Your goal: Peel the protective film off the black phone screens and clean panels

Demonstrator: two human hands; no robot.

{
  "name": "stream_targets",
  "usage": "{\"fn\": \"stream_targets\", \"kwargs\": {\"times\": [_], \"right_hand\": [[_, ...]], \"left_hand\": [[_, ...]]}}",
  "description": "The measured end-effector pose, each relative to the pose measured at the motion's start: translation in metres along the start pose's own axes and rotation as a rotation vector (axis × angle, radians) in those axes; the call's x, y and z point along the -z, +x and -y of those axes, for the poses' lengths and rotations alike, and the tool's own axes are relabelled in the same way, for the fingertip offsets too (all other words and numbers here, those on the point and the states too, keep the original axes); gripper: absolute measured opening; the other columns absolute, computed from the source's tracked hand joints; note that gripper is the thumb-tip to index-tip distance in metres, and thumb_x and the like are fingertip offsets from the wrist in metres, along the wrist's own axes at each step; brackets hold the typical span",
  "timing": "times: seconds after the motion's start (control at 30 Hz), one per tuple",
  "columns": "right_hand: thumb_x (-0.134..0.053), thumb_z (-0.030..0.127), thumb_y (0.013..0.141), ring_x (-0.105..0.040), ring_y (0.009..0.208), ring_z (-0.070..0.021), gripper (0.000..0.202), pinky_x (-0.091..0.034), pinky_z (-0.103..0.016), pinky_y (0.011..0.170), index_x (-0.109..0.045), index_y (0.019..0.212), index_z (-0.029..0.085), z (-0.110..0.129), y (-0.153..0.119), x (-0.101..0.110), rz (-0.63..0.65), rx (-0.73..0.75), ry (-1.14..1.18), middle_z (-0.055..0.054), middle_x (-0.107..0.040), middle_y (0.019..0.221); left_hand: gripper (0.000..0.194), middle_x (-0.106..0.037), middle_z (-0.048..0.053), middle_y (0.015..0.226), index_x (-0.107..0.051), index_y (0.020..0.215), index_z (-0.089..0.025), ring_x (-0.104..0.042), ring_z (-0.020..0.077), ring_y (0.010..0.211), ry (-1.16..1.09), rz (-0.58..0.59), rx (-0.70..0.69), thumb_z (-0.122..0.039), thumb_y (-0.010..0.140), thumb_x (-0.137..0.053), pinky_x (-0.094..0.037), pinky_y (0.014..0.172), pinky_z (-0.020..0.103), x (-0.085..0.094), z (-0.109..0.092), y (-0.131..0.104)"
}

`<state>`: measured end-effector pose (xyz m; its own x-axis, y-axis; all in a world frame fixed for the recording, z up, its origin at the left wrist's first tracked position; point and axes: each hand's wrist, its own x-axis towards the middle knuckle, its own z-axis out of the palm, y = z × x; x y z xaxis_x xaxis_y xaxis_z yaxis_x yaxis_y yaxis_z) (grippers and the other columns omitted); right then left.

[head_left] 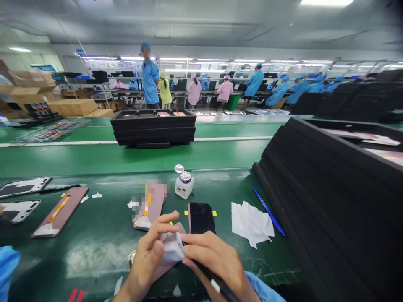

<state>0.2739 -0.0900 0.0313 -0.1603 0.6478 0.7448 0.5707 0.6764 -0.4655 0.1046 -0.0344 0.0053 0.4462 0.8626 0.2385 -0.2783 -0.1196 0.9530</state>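
Note:
My left hand (150, 251) curves around a crumpled white wipe (172, 246), with its index finger stretched out above. My right hand (217, 260) is closed around a slim black-handled tool (222, 289), its fingertips against the wipe; the tool's tip is hidden. Beneath both hands lies a pink phone screen panel (163, 270), mostly covered by them. Just beyond, a dark-screened phone (202, 218) with yellow tabs rests on the green mat. Another pink panel (154, 201) with an orange flex cable lies ahead of my left hand. A white pump bottle (184, 185) stands with its lid flipped up.
White wipes (252, 222) and a blue pen (269, 212) lie at right, beside tall stacked black trays (315, 176). More black trays (154, 130) stand across the bench. At left are a pink panel (61, 212) and phone frames (23, 187). A co-worker's blue sleeve (8, 268) shows at far left.

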Motion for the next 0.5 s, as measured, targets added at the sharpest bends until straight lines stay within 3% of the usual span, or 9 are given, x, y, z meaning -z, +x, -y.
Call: {"fn": "stream_targets", "kwargs": {"times": [0.07, 0.1, 0.2, 0.27, 0.33, 0.4, 0.47, 0.5], "right_hand": [[-0.064, 0.012, 0.081, -0.061, 0.091, -0.0155, 0.031, -0.05, -0.028, 0.076, -0.054, 0.108, 0.021, -0.005, -0.001, -0.004, -0.025, 0.112, -0.137, -0.004, -0.065, 0.106], [-0.063, 0.015, 0.082, -0.059, 0.095, -0.0172, 0.029, -0.048, -0.031, 0.08, -0.053, 0.108, 0.021, -0.009, -0.003, -0.006, -0.058, 0.139, -0.179, -0.004, -0.065, 0.106], [-0.057, 0.017, 0.087, -0.051, 0.117, -0.02, 0.021, -0.037, -0.042, 0.102, -0.051, 0.106, 0.023, -0.021, -0.006, -0.016, -0.148, 0.152, -0.174, -0.003, -0.063, 0.107], [-0.053, 0.011, 0.088, -0.047, 0.123, -0.0191, 0.024, -0.032, -0.046, 0.108, -0.05, 0.107, 0.025, -0.024, -0.007, -0.023, -0.161, 0.056, -0.057, -0.002, -0.059, 0.112], [-0.05, 0.007, 0.088, -0.052, 0.117, -0.015, 0.03, -0.042, -0.039, 0.102, -0.05, 0.109, 0.028, -0.022, -0.005, -0.03, -0.172, -0.098, 0.127, 0.0, -0.057, 0.114], [-0.05, 0.008, 0.088, -0.058, 0.107, -0.0098, 0.03, -0.049, -0.027, 0.092, -0.055, 0.105, 0.032, -0.015, -0.001, -0.036, -0.236, -0.234, 0.258, 0.003, -0.059, 0.11], [-0.053, 0.015, 0.089, -0.062, 0.095, -0.0083, 0.018, -0.051, -0.021, 0.084, -0.06, 0.097, 0.03, -0.006, 0.004, -0.04, -0.338, -0.382, 0.432, 0.003, -0.064, 0.098], [-0.057, 0.021, 0.088, -0.063, 0.09, -0.0089, 0.009, -0.052, -0.02, 0.08, -0.061, 0.093, 0.028, -0.002, 0.006, -0.041, -0.387, -0.514, 0.547, 0.002, -0.065, 0.091]], "left_hand": [[0.035, -0.056, 0.006, 0.122, -0.063, 0.108, -0.022, -0.047, 0.0181, 0.121, 0.103, 0.07, 0.006, -0.047, 0.086, -0.056, -0.033, 0.104, 0.025, 0.002, 0.005, 0.001], [0.034, -0.06, 0.006, 0.113, -0.06, 0.109, -0.02, -0.053, 0.0155, 0.112, 0.095, 0.046, 0.051, -0.044, 0.085, -0.059, -0.038, 0.098, 0.023, 0.0, 0.006, 0.002], [0.044, -0.062, 0.003, 0.086, -0.05, 0.103, -0.015, -0.057, 0.0087, 0.072, -0.084, -0.203, 0.211, -0.044, 0.076, -0.069, -0.044, 0.065, 0.018, -0.015, 0.003, 0.003], [0.049, -0.058, 0.0, 0.076, -0.048, 0.095, -0.013, -0.052, 0.0062, 0.062, -0.137, -0.337, 0.239, -0.048, 0.071, -0.072, -0.041, 0.057, 0.015, -0.028, 0.004, 0.002], [0.044, -0.06, 0.003, 0.081, -0.052, 0.088, -0.012, -0.055, 0.007, 0.068, -0.066, -0.341, 0.207, -0.048, 0.072, -0.071, -0.043, 0.061, 0.014, -0.037, 0.01, -0.001], [0.034, -0.063, 0.007, 0.098, -0.061, 0.089, -0.013, -0.06, 0.0111, 0.089, 0.051, -0.297, 0.127, -0.045, 0.078, -0.066, -0.046, 0.079, 0.016, -0.039, 0.019, -0.006], [0.025, -0.061, 0.004, 0.117, -0.067, 0.102, -0.022, -0.056, 0.0125, 0.111, 0.211, -0.223, -0.025, -0.037, 0.084, -0.06, -0.04, 0.098, 0.017, -0.034, 0.025, -0.009], [0.03, -0.057, 0.001, 0.125, -0.065, 0.114, -0.027, -0.051, 0.0117, 0.119, 0.318, -0.156, -0.152, -0.031, 0.085, -0.06, -0.035, 0.103, 0.017, -0.028, 0.023, -0.01]]}}
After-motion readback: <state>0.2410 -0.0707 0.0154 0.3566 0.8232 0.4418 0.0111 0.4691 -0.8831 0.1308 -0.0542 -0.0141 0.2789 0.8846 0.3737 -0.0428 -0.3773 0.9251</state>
